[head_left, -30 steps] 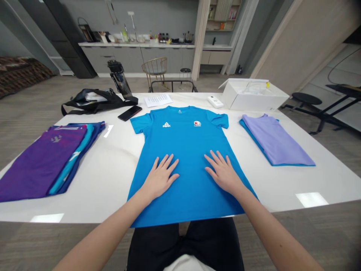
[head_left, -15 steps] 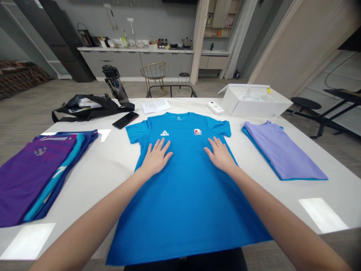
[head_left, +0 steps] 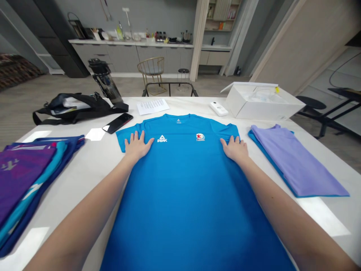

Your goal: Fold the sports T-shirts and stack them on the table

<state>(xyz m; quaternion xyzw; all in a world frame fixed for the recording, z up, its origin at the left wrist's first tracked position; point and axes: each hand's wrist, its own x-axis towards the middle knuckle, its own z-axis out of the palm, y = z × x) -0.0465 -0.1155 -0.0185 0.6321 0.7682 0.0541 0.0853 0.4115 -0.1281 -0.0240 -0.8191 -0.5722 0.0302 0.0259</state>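
Note:
A blue short-sleeved T-shirt [head_left: 182, 188] lies spread flat, front up, its collar toward the far side. White lettering is on one side of its chest and a small red-and-white badge on the other. My left hand [head_left: 137, 146] rests on the shirt where the left sleeve meets the body, fingers spread. On the opposite side, my right hand [head_left: 235, 148] lies over the right sleeve's base, also open, its fingers slightly bent. Neither hand grips the cloth. The bottom hem is outside the view.
Folded purple and blue shirts [head_left: 31, 169] lie at left; a lilac and blue folded pair [head_left: 296, 158] at right. Farther back on the white table [head_left: 96, 169] are a phone [head_left: 117, 123], black bag [head_left: 76, 107], bottle [head_left: 105, 81], paper [head_left: 152, 106], white device [head_left: 219, 108] and white box [head_left: 262, 101].
My hands have moved apart, from the chest out to the sleeve bases. The view has come closer to the table, and the shirt's hem has left the picture.

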